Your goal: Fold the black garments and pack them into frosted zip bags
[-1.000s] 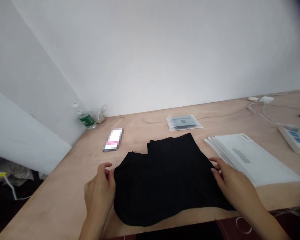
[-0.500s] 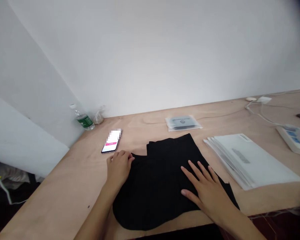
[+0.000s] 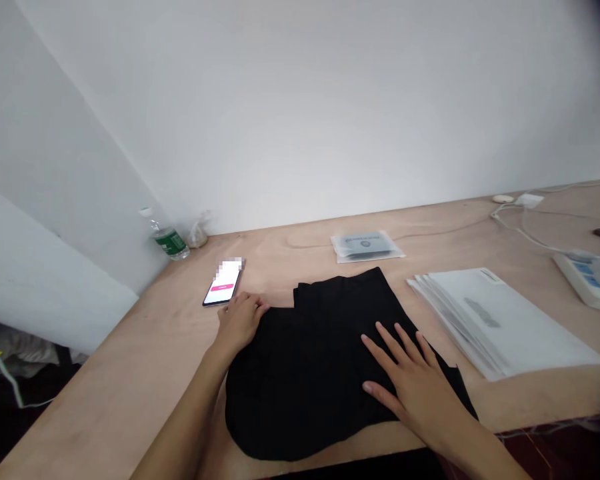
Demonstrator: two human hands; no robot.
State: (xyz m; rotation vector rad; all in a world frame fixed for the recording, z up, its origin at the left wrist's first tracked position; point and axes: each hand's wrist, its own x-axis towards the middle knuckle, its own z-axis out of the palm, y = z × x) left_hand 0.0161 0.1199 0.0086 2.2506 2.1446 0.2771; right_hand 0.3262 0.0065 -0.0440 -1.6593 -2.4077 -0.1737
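A piece of black cloth (image 3: 315,360), perhaps a garment, lies spread over the wooden table in front of me. At its far left corner my left hand (image 3: 241,320) has its fingers bent together on the edge, with the pinched fabric mostly covered by them. Flat on the cloth's right part rests my right hand (image 3: 415,380), fingers spread and nothing gripped. The fabric looks mostly smooth, with a stepped outline along the far edge and a rounded near left side.
A lit phone (image 3: 224,283) lies just beyond my left hand. Behind the cloth is a flat plastic packet (image 3: 367,246). To the right sit stacked white plastic bags (image 3: 510,323), a white-and-blue device (image 3: 587,277) and cables. A bottle (image 3: 170,241) stands against the wall.
My left hand has shifted slightly away from me, drawing the cloth's far left edge straighter. The right hand stays where it was.
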